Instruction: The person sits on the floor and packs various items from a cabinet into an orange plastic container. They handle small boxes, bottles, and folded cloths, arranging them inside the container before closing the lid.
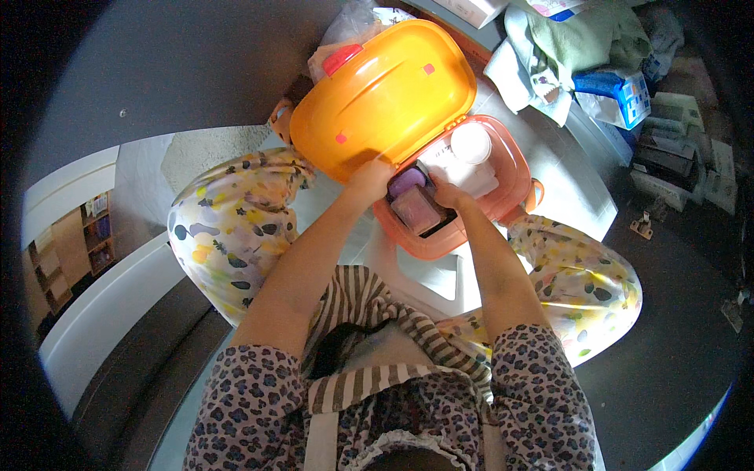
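An orange-pink plastic box (pixel 512 171) stands open between my legs. Its hinged yellow lid (pixel 383 100) leans back to the far left. Inside, toward the near left, sits a dark tray (pixel 440 226) with a purple rounded item (pixel 407 181) and a pinkish block (pixel 417 209) in it. My left hand (pixel 372 178) grips the tray's left edge, its fingertips partly hidden. On the opposite side, my right hand (pixel 450 193) holds the tray's right edge. Beyond that hand lie a white round tub (pixel 470 143) and a white package (pixel 437 158) bearing writing.
A white step stool (pixel 412 294) is partly visible below the box. To the far right are a pale green cloth (pixel 580 44) and a blue-and-white package (pixel 618 97). Several small boxes (pixel 671 153) line the right. Dark panels flank both sides; my knees frame the box.
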`<state>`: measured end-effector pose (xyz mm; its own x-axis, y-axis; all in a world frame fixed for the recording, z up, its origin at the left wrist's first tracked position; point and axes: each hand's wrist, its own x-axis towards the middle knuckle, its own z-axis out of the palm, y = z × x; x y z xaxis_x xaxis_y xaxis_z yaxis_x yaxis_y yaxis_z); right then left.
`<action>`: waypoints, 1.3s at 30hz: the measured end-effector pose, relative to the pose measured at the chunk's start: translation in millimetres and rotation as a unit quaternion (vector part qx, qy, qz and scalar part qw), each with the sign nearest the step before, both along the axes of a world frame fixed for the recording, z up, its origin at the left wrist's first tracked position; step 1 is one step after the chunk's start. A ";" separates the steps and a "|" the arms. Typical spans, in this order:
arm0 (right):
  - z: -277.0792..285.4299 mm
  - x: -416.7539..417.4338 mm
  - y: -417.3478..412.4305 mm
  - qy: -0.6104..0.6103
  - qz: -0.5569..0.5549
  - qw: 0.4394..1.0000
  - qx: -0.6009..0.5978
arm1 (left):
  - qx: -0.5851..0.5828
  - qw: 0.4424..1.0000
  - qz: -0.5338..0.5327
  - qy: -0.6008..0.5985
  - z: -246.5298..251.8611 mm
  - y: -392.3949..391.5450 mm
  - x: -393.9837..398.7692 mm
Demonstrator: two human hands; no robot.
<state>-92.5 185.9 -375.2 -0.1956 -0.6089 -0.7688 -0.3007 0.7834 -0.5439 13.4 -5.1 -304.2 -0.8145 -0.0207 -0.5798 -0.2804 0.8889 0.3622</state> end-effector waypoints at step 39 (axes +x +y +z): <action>340.2 -206.6 170.6 0.280 -0.379 0.870 -0.147 | 0.036 0.950 -0.098 0.294 275.5 -28.8 -69.4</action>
